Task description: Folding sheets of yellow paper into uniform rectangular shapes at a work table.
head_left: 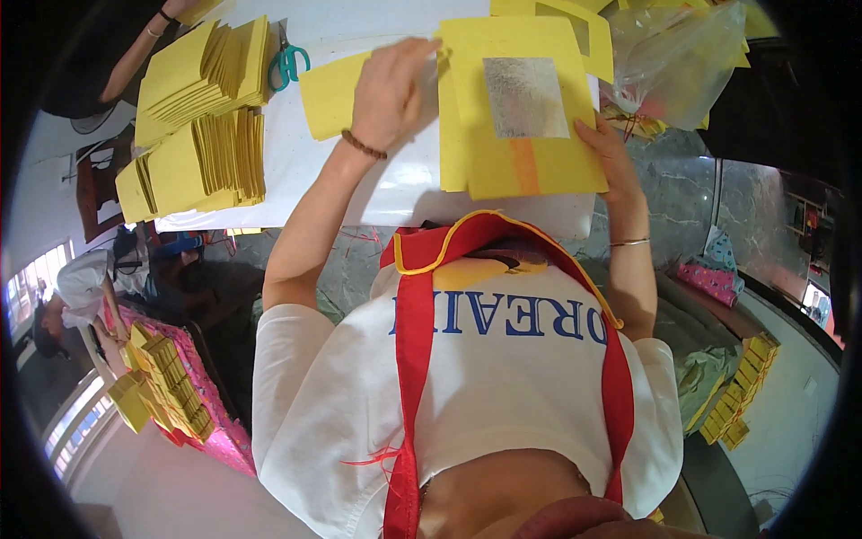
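The yellow sheet (552, 151) lies over the near edge of the white table (359, 205), directly before my chest, its silver rectangle (527, 99) and orange strip (523, 166) facing up. Another yellow layer (452, 135) shows along its left side, slightly offset. My right hand (614, 160) is at the sheet's right edge: thumb laid over the top, other fingers mostly hidden beneath, closed on it in what I judge a light pinch, probably to keep the piece from sliding. My left hand (391, 94) is partly curled, fingertips at the upper left edge; cannot tell whether they grip it or only touch, though the placement would suit squaring that side. A loose yellow piece (328, 94) lies partly behind this hand. Folded yellow stacks (211, 157) stand to the left, presumably to leave working room. Teal-handled scissors (287, 68) rest just beside them, handles toward me, likely for easy pickup. A clear plastic bag (682, 67) sits at far right.
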A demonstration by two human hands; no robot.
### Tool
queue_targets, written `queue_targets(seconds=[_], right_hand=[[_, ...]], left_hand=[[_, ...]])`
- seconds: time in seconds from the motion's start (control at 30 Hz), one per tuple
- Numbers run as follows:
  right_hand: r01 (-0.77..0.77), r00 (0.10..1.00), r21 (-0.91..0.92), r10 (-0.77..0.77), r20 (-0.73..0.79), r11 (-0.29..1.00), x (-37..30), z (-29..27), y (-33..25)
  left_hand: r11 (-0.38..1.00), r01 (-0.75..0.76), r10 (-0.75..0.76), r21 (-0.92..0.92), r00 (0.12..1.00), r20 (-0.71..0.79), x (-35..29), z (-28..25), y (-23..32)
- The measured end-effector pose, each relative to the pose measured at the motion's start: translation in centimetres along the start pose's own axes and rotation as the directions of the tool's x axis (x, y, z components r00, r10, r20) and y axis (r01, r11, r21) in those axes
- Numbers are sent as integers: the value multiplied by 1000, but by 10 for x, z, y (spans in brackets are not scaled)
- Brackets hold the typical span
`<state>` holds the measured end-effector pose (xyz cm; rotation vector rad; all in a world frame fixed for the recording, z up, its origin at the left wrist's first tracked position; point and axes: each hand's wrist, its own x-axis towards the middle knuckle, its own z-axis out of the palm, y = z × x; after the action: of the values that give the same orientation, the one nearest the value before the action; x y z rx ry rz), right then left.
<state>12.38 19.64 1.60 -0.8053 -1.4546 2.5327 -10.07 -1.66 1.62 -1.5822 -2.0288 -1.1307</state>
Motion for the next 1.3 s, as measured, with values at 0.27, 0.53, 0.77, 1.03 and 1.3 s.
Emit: queue_targets(seconds=[0.27, 0.53, 0.77, 1.03, 1.3], right_hand=[[-13, 997, 198, 27, -69, 980, -11, 20, 36], [-63, 989, 249, 93, -112, 967, -32, 14, 42], [440, 745, -886, -609, 272, 143, -33, -5, 43], [563, 800, -801, -377, 467, 203, -23, -11, 47], [274, 943, -602, -332, 15, 750, -15, 14, 49]], left_hand=[[989, -122, 115, 86, 990, 83, -42, 19, 39], [980, -155, 120, 122, 958, 259, -68, 21, 46], [996, -90, 95, -30, 943, 319, -76, 12, 52], [965, 143, -43, -221, 913, 407, -66, 2, 57], [521, 789, -583, -327, 608, 539, -66, 16, 60]])
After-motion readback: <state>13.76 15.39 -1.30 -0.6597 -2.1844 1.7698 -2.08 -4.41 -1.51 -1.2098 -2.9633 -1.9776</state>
